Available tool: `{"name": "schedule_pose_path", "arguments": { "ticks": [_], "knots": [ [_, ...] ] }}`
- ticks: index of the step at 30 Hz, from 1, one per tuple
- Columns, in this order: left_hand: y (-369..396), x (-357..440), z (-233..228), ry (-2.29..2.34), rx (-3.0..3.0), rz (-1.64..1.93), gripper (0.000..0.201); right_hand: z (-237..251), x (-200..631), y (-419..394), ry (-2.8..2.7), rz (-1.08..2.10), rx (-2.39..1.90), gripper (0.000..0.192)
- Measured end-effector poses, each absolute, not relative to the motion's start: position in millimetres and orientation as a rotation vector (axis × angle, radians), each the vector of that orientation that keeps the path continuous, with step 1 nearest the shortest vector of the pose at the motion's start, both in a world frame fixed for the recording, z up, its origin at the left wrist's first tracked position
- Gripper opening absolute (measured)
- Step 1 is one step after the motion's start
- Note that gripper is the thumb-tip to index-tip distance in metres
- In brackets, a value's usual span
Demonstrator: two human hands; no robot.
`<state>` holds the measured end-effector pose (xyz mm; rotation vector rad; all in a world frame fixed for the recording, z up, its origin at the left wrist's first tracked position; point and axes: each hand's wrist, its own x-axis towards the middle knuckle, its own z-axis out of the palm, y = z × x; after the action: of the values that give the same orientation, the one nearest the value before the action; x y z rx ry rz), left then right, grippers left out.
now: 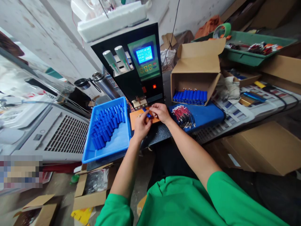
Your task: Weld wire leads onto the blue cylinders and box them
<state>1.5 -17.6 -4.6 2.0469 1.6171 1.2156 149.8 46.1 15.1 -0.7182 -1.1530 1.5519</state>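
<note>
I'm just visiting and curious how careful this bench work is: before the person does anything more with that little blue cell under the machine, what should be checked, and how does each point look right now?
1. Both hands on the small blue cylindrical cell: ok, left hand and right hand pinch it together.
2. Cell over the orange pad: ok.
3. Cell lined up under the black machine's metal tips: cannot tell.
4. Machine powered: ok, blue screen lit.
5. Blue plastic tray stocked with cells: ok.
6. Bundle of red wires within reach: ok.

Glossy plastic tray (pixel 122 145), matt cardboard box (pixel 199 62).
</note>
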Motion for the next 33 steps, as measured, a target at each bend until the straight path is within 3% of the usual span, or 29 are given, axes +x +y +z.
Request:
{"name": "schedule_pose_path", "arguments": {
  "ticks": [9, 15, 33],
  "knots": [
    [-13, 6, 7, 1.564, 1.687, 1.436, 0.026, 16, 147, 48, -1.149, 1.523, -0.754, 0.038],
    [-4, 4, 13, 1.553, 1.628, 1.399, 0.020, 16, 146, 48, -1.142, 1.518, -0.788, 0.040],
    [-6, 11, 5, 1.704, 1.635, 1.453, 0.017, 19, 140, 48, -1.122, 1.492, -0.825, 0.033]
  ]
}}
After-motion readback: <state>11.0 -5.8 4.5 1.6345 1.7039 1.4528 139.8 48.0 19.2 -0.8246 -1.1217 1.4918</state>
